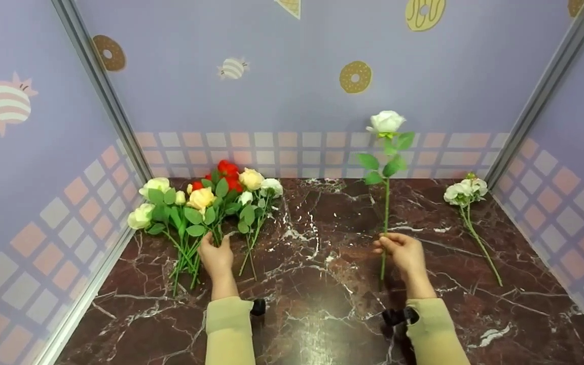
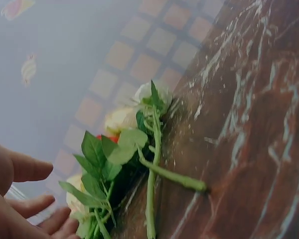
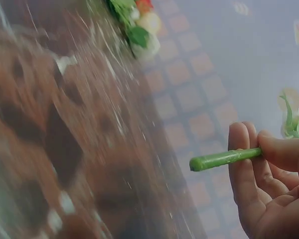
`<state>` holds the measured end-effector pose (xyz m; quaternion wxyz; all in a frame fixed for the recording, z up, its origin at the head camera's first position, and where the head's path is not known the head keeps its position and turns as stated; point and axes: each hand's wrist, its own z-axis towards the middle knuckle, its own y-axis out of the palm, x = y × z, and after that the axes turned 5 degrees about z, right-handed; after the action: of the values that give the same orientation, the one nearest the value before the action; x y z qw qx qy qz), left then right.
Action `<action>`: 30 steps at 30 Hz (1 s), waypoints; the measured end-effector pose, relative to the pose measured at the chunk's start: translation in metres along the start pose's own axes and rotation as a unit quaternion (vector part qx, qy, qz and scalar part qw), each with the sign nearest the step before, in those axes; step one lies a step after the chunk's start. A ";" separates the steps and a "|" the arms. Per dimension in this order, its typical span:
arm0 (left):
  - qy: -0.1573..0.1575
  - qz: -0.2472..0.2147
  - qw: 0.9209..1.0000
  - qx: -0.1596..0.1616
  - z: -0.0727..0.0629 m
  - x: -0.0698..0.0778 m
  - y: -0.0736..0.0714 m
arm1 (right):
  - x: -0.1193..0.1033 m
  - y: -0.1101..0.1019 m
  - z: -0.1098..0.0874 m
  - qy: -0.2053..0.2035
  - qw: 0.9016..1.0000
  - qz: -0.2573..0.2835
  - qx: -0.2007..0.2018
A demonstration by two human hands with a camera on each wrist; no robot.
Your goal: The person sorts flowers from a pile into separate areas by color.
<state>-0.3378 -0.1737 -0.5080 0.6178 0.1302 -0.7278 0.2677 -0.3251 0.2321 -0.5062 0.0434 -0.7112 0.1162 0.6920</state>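
Two sleeves [image 1: 228,324] lie over the near part of the table [image 1: 317,294]. The left hand [image 1: 217,258] is spread, its fingers parted, just beside the bunch [image 1: 202,199], which lies close to the left wall [image 1: 43,192] and the back edge [image 1: 322,179]. The right hand [image 1: 407,256] pinches an upright white rose [image 1: 392,166] by its stem [image 1: 386,215]. Wide table room separates rose and bunch; another flower [image 1: 466,191] lies near the right wall [image 1: 576,203].

The left sleeve [image 1: 228,337] and right sleeve [image 1: 436,334] are plain pale yellow, each with a broad, lightly creased cuff that ends at the wrist. A small black block [image 1: 258,307] juts from the left cuff's inner side, a longer black piece [image 1: 395,317] from the right's.
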 end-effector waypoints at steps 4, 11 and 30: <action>-0.037 0.003 0.999 -0.037 0.004 -0.004 -0.008 | -0.002 -0.019 0.004 0.002 1.000 -0.013 0.027; -0.069 0.023 0.993 -0.093 0.008 -0.008 -0.013 | -0.004 -0.058 0.009 -0.005 0.995 -0.048 0.084; -0.079 -0.115 0.987 -0.082 0.007 -0.017 -0.007 | -0.045 -0.179 0.023 0.060 0.981 -0.124 0.136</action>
<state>-0.3363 -0.1857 -0.5237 0.5935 0.1828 -0.7740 0.1234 -0.3083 0.4155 -0.4805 0.2183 -0.7476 0.1221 0.6153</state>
